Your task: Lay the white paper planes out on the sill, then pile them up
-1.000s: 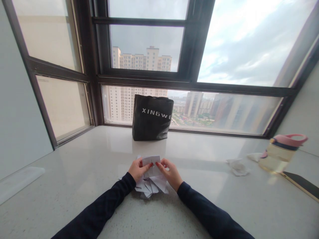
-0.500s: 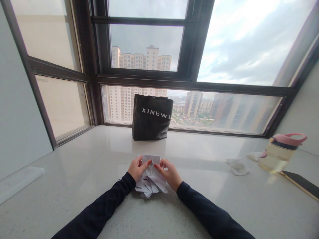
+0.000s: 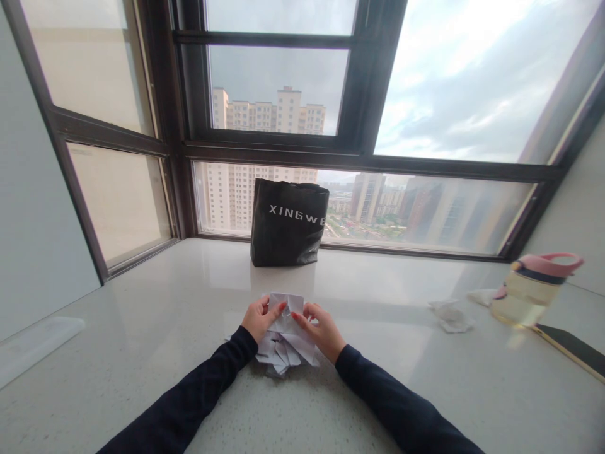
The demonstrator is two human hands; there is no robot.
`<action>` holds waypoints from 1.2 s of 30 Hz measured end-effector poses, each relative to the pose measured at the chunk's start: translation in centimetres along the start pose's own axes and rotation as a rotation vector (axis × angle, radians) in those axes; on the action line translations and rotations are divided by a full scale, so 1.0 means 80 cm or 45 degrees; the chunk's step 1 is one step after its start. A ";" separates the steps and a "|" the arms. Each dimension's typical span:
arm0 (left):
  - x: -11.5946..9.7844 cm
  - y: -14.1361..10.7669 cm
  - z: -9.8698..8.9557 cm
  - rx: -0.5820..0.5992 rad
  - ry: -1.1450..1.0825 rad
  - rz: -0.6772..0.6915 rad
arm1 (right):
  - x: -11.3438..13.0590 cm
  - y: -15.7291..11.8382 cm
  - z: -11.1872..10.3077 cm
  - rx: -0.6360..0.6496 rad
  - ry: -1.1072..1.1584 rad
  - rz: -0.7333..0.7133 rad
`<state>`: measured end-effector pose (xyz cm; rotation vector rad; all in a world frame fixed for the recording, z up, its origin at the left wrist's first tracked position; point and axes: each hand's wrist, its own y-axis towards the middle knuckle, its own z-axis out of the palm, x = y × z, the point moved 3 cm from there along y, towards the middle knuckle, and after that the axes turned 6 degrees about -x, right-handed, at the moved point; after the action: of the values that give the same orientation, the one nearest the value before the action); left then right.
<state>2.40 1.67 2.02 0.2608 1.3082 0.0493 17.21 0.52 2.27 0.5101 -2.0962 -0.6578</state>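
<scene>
Between my hands is a white sheet of folded paper [image 3: 292, 302], held up over a heap of paper pieces. My left hand [image 3: 259, 318] grips its left side, thumb across the front and fingers curled behind. On the other side my right hand [image 3: 324, 326] pinches it, the thumb close to the left thumb at the middle. Below them, the heap of creased white paper pieces [image 3: 283, 354] lies on the pale speckled counter [image 3: 227, 403]. The fingertips behind the paper are hidden.
A black bag [image 3: 289, 227] with white letters stands against the window, beyond my hands. To the right are crumpled tissues [image 3: 451, 315], a clear bottle [image 3: 527, 296] with a pink lid, and a phone [image 3: 574, 347]. A whitish flat strip [image 3: 42, 343] lies at far left.
Almost nothing differs. The paper between my thumbs has shifted very slightly, and both hands stay in the same place with their grip kept.
</scene>
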 end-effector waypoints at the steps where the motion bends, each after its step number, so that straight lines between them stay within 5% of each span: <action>1: 0.000 0.000 0.000 -0.004 0.001 0.002 | -0.001 0.000 0.000 0.009 0.003 0.002; 36: 0.002 -0.001 0.005 0.044 -0.032 -0.026 | -0.013 0.002 -0.001 -0.083 0.077 0.115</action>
<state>2.79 1.56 1.98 0.2764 1.2876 0.0063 17.83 1.20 1.79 0.3915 -2.0214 -0.6483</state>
